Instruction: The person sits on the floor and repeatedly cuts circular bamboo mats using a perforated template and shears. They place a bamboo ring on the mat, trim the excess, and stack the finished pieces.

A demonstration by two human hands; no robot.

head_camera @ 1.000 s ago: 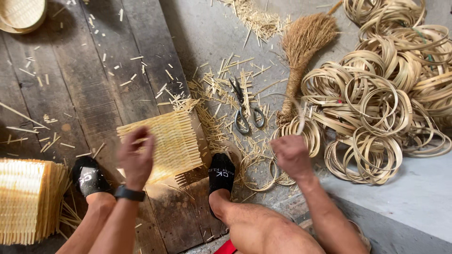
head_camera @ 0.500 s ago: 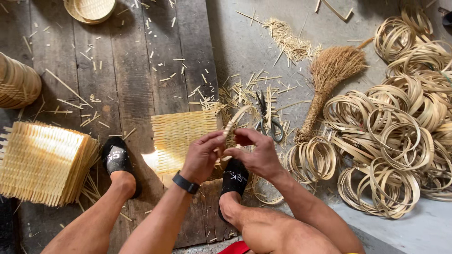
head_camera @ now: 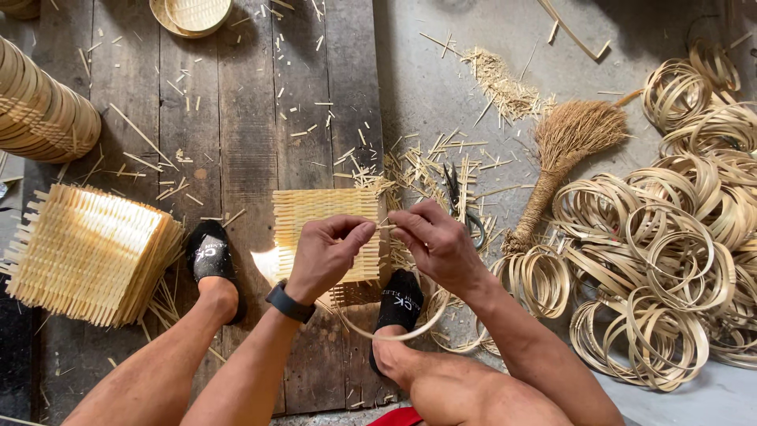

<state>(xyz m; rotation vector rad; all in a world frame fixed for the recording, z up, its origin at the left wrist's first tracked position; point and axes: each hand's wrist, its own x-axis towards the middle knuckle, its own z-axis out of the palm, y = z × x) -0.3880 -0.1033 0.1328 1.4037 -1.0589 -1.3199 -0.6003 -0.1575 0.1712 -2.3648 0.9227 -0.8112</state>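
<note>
fingers: left hand (head_camera: 325,259) and right hand (head_camera: 438,246) were each pinched shut on a thin bamboo strip (head_camera: 384,226) between them, just above the woven mat (head_camera: 325,207).
ring pile (head_camera: 670,237): loose hoops, right, on the concrete floor (head_camera: 441,79).
mat stack (head_camera: 87,252): left, on the plank floor (head_camera: 244,126).
woven mat: flat under the hands, between both feet.
hoop (head_camera: 410,333): thin ring around the right foot.
scissors (head_camera: 461,201): near the right hand.
risk: strip looked brittle; a sharp bend would likely snap it, and a loose pinch could let it slip.
</note>
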